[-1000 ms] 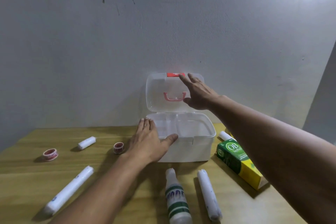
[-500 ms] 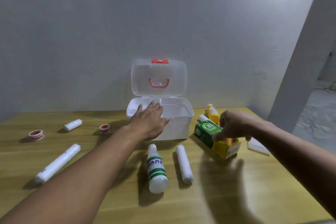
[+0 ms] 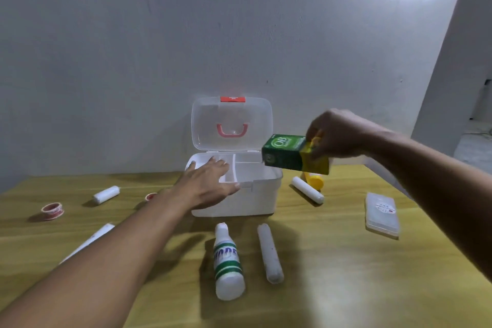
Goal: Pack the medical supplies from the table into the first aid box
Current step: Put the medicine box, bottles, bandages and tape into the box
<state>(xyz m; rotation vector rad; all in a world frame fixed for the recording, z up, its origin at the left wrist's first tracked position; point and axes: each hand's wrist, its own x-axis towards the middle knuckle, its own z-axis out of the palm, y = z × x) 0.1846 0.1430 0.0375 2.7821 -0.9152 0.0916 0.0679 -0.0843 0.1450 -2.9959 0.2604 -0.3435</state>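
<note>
The white first aid box [image 3: 262,201] stands at the middle of the table, its clear lid [image 3: 231,124] upright with a pink handle. My left hand [image 3: 206,185] lies flat on the box's front left rim, fingers spread. My right hand [image 3: 336,136] grips the yellow end of a green and yellow carton [image 3: 288,154], held in the air over the box's right edge. On the table lie a white bottle with green stripes [image 3: 229,263], a long bandage roll [image 3: 270,253], a short roll [image 3: 307,190] and a yellow bottle [image 3: 314,180].
Left of the box lie a short white roll [image 3: 106,194], two red tape rolls [image 3: 52,210] [image 3: 151,196] and a long white roll [image 3: 89,241] partly behind my forearm. A flat clear case [image 3: 382,213] lies at the right. A grey wall rises behind the wooden table [image 3: 346,287].
My right hand left the lid, grasped the green and yellow carton on the table and has lifted it up over the box's right edge. My left hand stayed on the box rim.
</note>
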